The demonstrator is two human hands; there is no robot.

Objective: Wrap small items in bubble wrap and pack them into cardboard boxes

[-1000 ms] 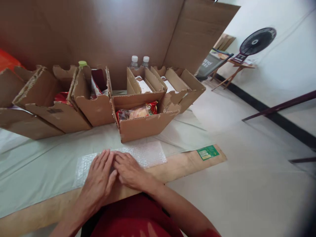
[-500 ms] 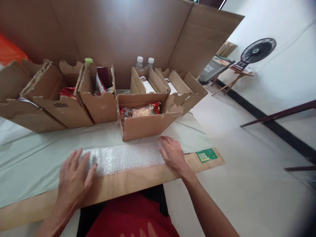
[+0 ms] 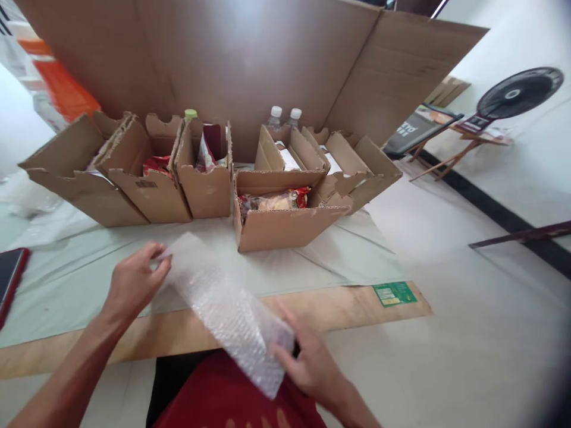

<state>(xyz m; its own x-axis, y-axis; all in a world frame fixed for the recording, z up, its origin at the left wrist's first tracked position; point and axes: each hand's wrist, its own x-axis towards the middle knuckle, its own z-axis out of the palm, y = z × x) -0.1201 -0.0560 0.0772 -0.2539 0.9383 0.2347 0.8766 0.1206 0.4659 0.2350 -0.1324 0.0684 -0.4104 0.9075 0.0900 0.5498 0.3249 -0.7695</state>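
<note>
A long strip of clear bubble wrap (image 3: 218, 303) is lifted off the table and slants from upper left to lower right. My left hand (image 3: 134, 282) pinches its far left end above the pale green table cover (image 3: 66, 279). My right hand (image 3: 307, 362) grips the strip's near end over my lap, close to the table's wooden front edge (image 3: 334, 303). Just beyond the strip stands an open cardboard box (image 3: 285, 229) holding red snack packets (image 3: 274, 201).
A row of open cardboard boxes (image 3: 134, 190) with packets and bottles (image 3: 283, 116) lines the back, with a tall cardboard sheet (image 3: 223, 65) behind. A dark red-edged tablet (image 3: 9, 279) lies at far left. A green label (image 3: 395, 293) is stuck on the table edge. A fan (image 3: 517, 95) stands at right.
The bubble wrap lay flat under both pressed hands; the hands slid apart to its ends, then lifted it off the table and turned it diagonal, the right end pulled toward my lap.
</note>
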